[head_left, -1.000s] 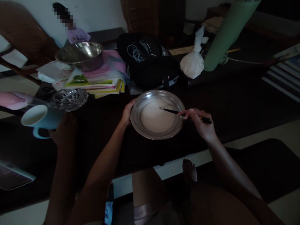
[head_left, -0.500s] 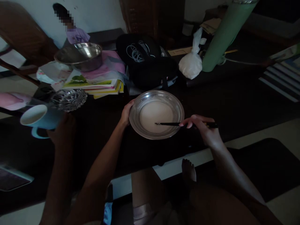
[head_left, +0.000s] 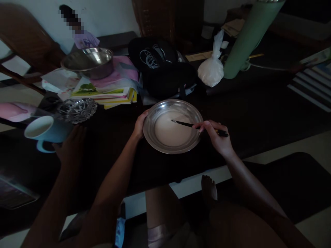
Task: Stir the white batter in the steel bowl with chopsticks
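Note:
A round steel bowl stands on the dark table, holding a pale, milky mixture. My left hand grips its left rim, fingers partly hidden behind the side. Over the right rim, my right hand is closed around dark chopsticks with lighter tips. The tips dip into the mixture near the middle of the bowl; I cannot make out clearly whether there are two sticks.
Another person's hand is by a light blue mug at left. Behind are a glass dish, stacked books under a steel basin, a black case, a tied bag of white powder and a green flask.
My right hand has moved left and slightly up, and the chopstick tips have gone from the lower part of the mixture toward its far side. My left hand stays on the bowl.

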`<state>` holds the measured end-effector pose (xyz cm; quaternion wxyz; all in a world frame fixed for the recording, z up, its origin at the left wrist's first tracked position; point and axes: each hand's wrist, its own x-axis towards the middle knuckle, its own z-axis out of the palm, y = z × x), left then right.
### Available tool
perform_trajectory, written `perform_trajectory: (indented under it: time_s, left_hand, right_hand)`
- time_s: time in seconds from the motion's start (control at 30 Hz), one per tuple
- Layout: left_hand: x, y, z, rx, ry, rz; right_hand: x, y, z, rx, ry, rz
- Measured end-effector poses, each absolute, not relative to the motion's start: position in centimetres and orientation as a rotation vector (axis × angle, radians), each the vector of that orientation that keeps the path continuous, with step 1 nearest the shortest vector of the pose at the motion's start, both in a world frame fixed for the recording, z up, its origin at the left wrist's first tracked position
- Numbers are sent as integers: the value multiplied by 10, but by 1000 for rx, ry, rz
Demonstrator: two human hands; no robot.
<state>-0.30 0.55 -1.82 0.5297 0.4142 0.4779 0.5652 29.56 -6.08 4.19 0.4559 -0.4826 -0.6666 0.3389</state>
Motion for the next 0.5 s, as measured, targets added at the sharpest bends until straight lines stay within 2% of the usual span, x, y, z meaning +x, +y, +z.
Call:
perform_trajectory:
  time_s: [0.3,0.5]
  left_hand:
    - [-3,5,-17,981,1130,1330]
    - [-3,5,-18,984,1150,1337]
  right_hand:
    - [319,-82,58,-1239,-1437,955]
    - [313,-84,60,-1213,-1522,1045]
